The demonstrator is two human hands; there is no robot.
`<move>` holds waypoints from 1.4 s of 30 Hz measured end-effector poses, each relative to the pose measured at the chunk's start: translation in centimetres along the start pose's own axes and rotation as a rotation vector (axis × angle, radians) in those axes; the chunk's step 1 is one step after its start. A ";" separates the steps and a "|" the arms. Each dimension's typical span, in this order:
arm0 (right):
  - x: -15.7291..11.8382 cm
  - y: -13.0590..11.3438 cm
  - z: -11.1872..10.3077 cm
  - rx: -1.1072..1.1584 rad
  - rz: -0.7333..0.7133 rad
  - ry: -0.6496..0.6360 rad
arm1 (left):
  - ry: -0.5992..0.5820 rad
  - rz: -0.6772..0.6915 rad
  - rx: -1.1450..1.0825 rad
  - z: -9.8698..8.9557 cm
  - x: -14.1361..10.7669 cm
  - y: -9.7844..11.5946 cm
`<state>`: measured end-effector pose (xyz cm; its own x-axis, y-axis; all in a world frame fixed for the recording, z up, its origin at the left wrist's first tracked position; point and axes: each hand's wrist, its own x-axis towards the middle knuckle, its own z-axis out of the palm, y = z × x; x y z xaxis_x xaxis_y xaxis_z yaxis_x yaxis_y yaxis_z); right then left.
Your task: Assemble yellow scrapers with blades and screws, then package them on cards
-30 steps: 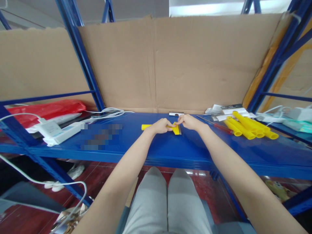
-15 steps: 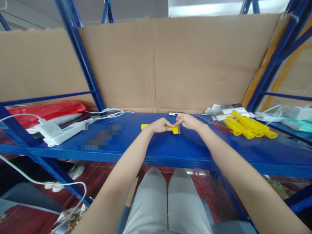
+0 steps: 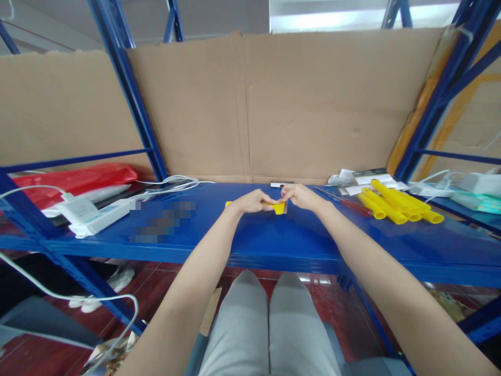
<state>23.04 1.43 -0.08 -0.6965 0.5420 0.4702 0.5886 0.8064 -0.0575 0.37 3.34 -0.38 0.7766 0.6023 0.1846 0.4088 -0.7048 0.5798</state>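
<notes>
A yellow scraper (image 3: 279, 209) lies across the middle of the blue shelf, its flared head to the right with a thin pale edge at the end. My left hand (image 3: 252, 201) is closed around its handle, whose left end shows beyond the wrist. My right hand (image 3: 294, 196) is closed, its thumb and finger pressed at the top of the scraper's head, close against the left fingertips. Just behind the hands is a small flat white-and-dark piece (image 3: 281, 185). The fingers hide part of the scraper.
Yellow tubes (image 3: 395, 202) are piled at the right, beside a red-handled screwdriver (image 3: 352, 206) and white packaging (image 3: 364, 178). A white power strip (image 3: 102, 214), cables (image 3: 182, 183) and a red bag (image 3: 78, 180) occupy the left. Cardboard (image 3: 313, 104) stands behind the blue shelf (image 3: 211, 230).
The view has shifted slightly. Both hands keep nearly the same hold on the scraper, whose handle end is now more covered by the left hand and wrist.
</notes>
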 end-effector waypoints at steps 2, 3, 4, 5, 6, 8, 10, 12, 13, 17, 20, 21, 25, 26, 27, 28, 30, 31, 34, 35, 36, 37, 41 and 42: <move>0.0 0.2 0.2 0.002 0.031 0.034 | 0.047 0.010 0.021 0.0 0.1 0.0; 0.0 0.4 0.3 0.011 0.060 0.070 | 0.074 0.017 0.040 0.1 0.1 -0.1; 0.0 0.5 0.5 0.028 0.100 0.121 | 0.100 0.024 0.065 0.1 0.2 -0.1; 0.1 0.7 0.7 0.055 0.154 0.176 | 0.121 0.029 0.096 0.1 0.3 -0.2; 0.1 0.7 0.9 0.095 0.226 0.226 | 0.135 0.032 0.133 0.2 0.5 -0.2; 0.2 0.6 1.2 0.216 0.428 0.285 | 0.147 0.038 0.217 0.2 0.7 -0.3; 0.1 0.1 1.3 0.416 0.643 0.261 | 0.149 0.047 0.293 0.4 0.9 -0.3; 0.1 -0.4 1.3 0.677 0.784 0.185 | 0.154 0.052 0.351 0.5 1.0 -0.2; 0.1 -0.7 1.3 0.812 0.815 0.138 | 0.157 0.051 0.372 0.5 1.0 -0.1; 0.1 -1.5 1.0 1.178 0.853 -0.017 | 0.164 0.044 0.402 0.8 1.1 -0.1; 0.2 -2.0 1.1 1.275 0.880 -0.057 | 0.168 0.038 0.395 0.9 1.1 -0.2; 0.2 -2.0 1.2 1.293 0.886 -0.058 | 0.166 0.032 0.392 0.9 1.1 -0.2; 0.2 -1.9 1.6 1.332 0.879 -0.039 | 0.155 -0.010 0.404 1.0 0.9 0.4; 0.2 -1.8 1.6 1.334 0.873 -0.037 | 0.161 -0.014 0.410 1.1 0.8 0.6; 0.1 -1.6 1.7 1.332 0.868 -0.036 | 0.169 -0.012 0.418 1.1 0.7 0.8; 0.1 -1.5 1.7 1.329 0.865 -0.035 | 0.177 -0.005 0.428 1.2 0.6 1.1; 0.0 -1.4 1.7 1.325 0.860 -0.032 | 0.169 0.005 0.473 1.4 0.4 1.5; 0.0 -1.5 1.7 1.326 0.856 -0.034 | 0.156 0.001 0.507 1.5 0.4 1.6; 0.1 -1.6 1.6 1.323 0.861 -0.039 | 0.118 -0.045 0.625 1.8 0.2 2.0; 0.1 -1.6 1.6 1.318 0.868 -0.041 | 0.115 -0.059 0.661 1.9 0.2 2.1; 0.1 -1.6 1.6 1.314 0.874 -0.043 | 0.118 -0.070 0.693 2.0 0.2 2.3; 0.1 -1.5 1.6 1.310 0.878 -0.043 | 0.123 -0.078 0.722 2.2 0.2 2.5; 0.0 -1.0 1.5 1.313 0.869 -0.028 | 0.164 -0.093 0.818 2.6 0.2 3.4; 0.0 -0.9 1.4 1.317 0.869 -0.023 | 0.173 -0.099 0.841 2.8 0.2 3.5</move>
<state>21.94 1.06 -1.27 -0.3627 0.9235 -0.1248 0.0491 -0.1148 -0.9922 3.28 -0.07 -0.48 0.6625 0.6763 0.3221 0.7430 -0.6479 -0.1679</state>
